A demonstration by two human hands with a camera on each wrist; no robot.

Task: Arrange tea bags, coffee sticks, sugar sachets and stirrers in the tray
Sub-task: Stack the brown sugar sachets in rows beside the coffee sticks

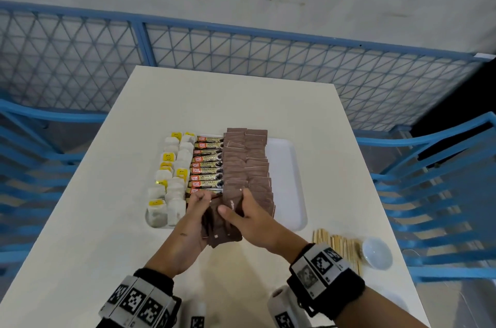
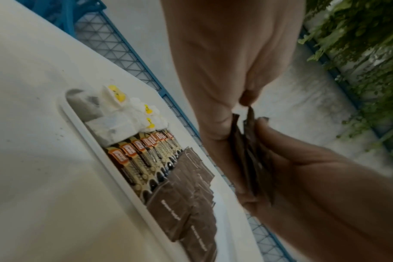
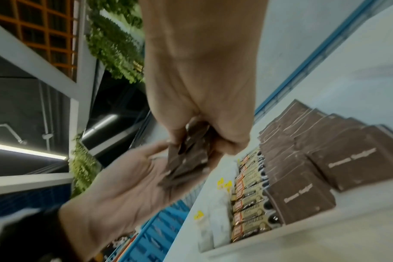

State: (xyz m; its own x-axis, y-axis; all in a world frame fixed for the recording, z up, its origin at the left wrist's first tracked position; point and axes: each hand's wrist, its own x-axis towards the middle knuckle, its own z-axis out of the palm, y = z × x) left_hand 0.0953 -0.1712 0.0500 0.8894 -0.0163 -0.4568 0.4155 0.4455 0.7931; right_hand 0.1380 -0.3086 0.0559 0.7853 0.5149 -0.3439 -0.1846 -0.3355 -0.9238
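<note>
Filling the tray with sugar sachets

Left hand is holding a loose stack over the near rim; right hand is pinching its top sachet. Slippery packets could fan out and be falling.

A café-like terrace: blue slatted chairs and a mesh railing surround the desk, beside a leafy wall.

Head view is showing soft, even, dimmish light, edges bowing from wide-angle distortion. Both wrist views are smearing with motion blur; ceiling strip light is glowing brightly.
</note>
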